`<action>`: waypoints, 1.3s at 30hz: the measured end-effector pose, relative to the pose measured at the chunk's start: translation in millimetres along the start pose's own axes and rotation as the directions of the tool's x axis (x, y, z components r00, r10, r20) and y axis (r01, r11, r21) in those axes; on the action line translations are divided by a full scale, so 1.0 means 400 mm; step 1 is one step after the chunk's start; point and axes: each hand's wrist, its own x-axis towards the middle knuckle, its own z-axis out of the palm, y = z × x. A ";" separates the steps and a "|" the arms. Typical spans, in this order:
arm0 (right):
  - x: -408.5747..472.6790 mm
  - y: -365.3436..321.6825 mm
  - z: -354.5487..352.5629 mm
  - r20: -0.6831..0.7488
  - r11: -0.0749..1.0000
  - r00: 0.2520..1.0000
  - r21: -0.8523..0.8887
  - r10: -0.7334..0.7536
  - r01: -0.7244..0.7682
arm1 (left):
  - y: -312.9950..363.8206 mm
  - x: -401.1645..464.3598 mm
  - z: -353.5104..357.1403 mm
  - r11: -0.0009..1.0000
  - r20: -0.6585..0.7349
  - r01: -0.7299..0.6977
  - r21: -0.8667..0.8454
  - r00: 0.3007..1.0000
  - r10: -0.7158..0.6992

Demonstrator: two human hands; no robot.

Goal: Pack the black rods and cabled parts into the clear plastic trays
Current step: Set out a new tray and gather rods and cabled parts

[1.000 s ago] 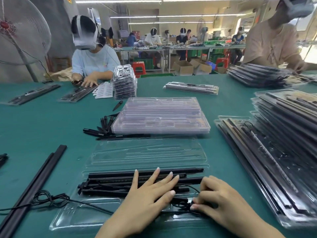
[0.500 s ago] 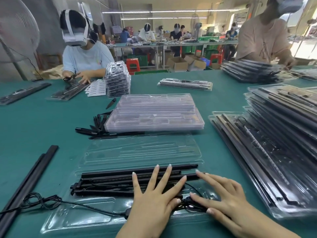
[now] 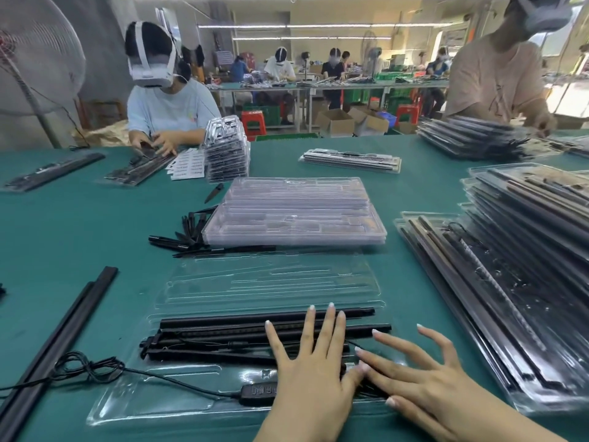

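While both hands, left hand (image 3: 314, 368) and right hand (image 3: 424, 382), pressed flat with fingers spread on the black rods (image 3: 242, 334) in the near tray (image 3: 134, 406), the loose cable (image 3: 86, 366) trailing outside looked likely to snag.

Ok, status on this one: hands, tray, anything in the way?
Left hand flat on black rods in open clear tray. Right hand open beside it. Cable trails off tray's left edge.

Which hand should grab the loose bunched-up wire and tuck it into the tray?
Probably the left hand. The bunched cable lies outside the clear tray, on its left. The right hand rests by the tray's right end, so it would have to cross over.
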 end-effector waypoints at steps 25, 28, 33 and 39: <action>0.350 0.190 0.025 0.587 -0.408 0.430 0.799 0.686 -0.442 | 0.004 -0.001 0.014 1.000 -0.109 -0.004 -0.010 0.994 0.003; 0.342 0.189 0.032 0.555 -0.337 0.442 0.810 0.705 -0.479 | 0.001 -0.025 -0.010 0.999 -0.117 0.030 0.031 0.993 -0.026; 0.331 0.178 0.042 0.502 -0.232 0.465 0.820 0.729 -0.523 | 0.005 -0.049 0.009 0.991 -0.218 0.034 0.132 0.976 -0.004; 0.307 0.162 0.018 0.295 -0.023 0.551 0.895 0.780 -0.446 | 0.000 -0.049 0.020 0.985 -0.282 0.089 0.149 0.959 -0.044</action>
